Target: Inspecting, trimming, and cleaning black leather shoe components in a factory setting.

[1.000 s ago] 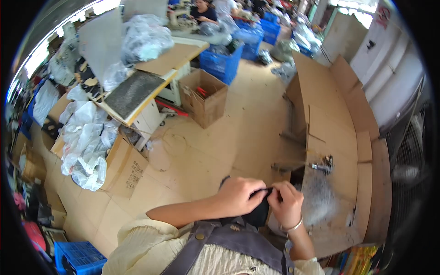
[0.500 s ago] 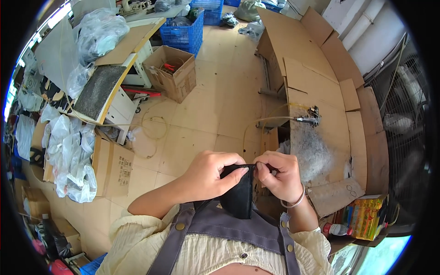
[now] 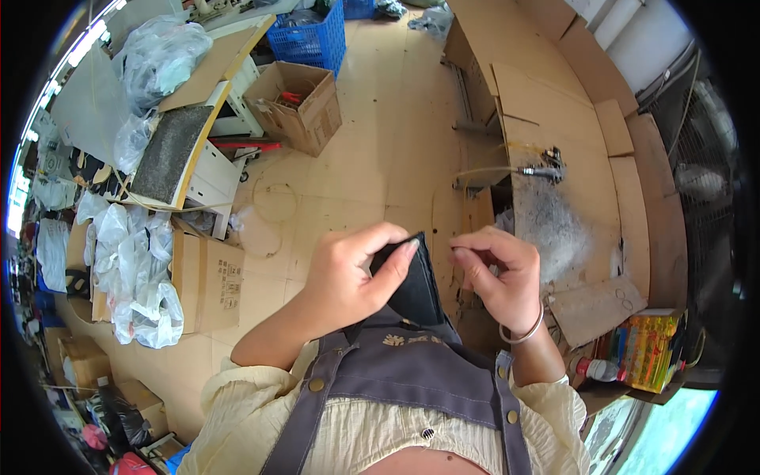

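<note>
My left hand (image 3: 352,277) pinches the top edge of a small black flat piece of fabric (image 3: 412,286) held upright in front of my chest, above my grey apron. My right hand (image 3: 499,277) is just to the right of it, a short gap away, its thumb and forefinger pressed together as if on something too thin to see. A thin bracelet circles the right wrist.
A cardboard-covered workbench (image 3: 554,150) with a small metal tool (image 3: 542,170) lies ahead to the right. An open cardboard box (image 3: 297,103), a blue crate (image 3: 313,36) and a white table with a dark pad (image 3: 170,150) stand at left. Plastic bags (image 3: 131,269) sit on a carton. A yellow packet and a bottle (image 3: 645,352) lie at right.
My head has tilted down, shifting the scene upward. My right hand has come off the black piece and moved slightly right; the left hand still holds it.
</note>
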Tool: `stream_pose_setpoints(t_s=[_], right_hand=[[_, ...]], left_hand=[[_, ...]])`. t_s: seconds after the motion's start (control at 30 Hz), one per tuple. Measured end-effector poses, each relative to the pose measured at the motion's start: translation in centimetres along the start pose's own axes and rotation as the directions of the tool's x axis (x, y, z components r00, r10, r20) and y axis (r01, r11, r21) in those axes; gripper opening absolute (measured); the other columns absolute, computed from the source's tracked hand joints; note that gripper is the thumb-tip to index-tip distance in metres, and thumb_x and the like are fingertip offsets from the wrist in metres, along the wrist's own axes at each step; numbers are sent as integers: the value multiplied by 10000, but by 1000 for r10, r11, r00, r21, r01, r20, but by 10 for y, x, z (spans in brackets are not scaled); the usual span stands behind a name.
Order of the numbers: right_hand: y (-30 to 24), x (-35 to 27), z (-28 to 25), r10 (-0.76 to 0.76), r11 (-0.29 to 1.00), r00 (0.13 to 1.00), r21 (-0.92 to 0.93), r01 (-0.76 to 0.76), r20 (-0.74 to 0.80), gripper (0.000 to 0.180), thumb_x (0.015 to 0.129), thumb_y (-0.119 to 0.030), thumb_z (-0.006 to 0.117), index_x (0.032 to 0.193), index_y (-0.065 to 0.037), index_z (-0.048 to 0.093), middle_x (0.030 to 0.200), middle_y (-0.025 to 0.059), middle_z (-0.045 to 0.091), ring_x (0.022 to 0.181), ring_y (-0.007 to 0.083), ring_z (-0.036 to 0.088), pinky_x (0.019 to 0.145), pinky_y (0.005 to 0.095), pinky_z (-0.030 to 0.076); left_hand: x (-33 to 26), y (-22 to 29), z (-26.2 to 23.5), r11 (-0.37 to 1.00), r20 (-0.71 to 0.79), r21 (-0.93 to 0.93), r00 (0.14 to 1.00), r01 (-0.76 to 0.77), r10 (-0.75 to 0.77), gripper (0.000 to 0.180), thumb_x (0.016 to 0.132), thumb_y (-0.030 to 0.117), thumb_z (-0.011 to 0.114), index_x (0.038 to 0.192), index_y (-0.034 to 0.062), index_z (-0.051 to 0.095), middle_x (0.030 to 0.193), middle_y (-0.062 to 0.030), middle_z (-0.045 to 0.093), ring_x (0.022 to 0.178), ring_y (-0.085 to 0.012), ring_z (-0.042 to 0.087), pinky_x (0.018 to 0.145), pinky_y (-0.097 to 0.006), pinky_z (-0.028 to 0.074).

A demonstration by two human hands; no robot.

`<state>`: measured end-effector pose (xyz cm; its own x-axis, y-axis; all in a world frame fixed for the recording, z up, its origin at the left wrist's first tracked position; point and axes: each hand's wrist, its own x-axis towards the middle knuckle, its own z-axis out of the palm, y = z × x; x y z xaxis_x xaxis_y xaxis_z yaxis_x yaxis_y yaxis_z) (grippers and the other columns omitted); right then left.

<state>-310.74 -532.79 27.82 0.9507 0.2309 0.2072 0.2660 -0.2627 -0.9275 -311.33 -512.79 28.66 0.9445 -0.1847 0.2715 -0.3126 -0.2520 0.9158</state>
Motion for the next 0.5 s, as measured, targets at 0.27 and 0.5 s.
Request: stream_pose_setpoints(t_s=[0.27, 0.5], right_hand=[[-13, -13, 1, 39, 995, 985, -95, -24, 167, 131, 750, -17, 610, 878, 4, 628, 632, 49, 552, 481, 89, 436, 455, 221, 339], [4, -17, 6, 87, 961, 996, 265, -79, -16, 79, 831, -21, 568, 868, 28, 617, 655, -10, 553, 559, 17, 446, 493, 186, 371]], left_hand=[[-2, -10, 5, 990, -101, -102, 989, 94, -104, 65, 833, 49, 595, 815, -13, 607, 589, 18, 532, 461, 16, 353, 389, -178, 247], [3, -18, 1, 930, -41, -357, 993, 87, -109, 593, 769, 180, 701, 1223, -24, 379, 1109, -112, 515, 769, -83, 543, 611, -195, 434]])
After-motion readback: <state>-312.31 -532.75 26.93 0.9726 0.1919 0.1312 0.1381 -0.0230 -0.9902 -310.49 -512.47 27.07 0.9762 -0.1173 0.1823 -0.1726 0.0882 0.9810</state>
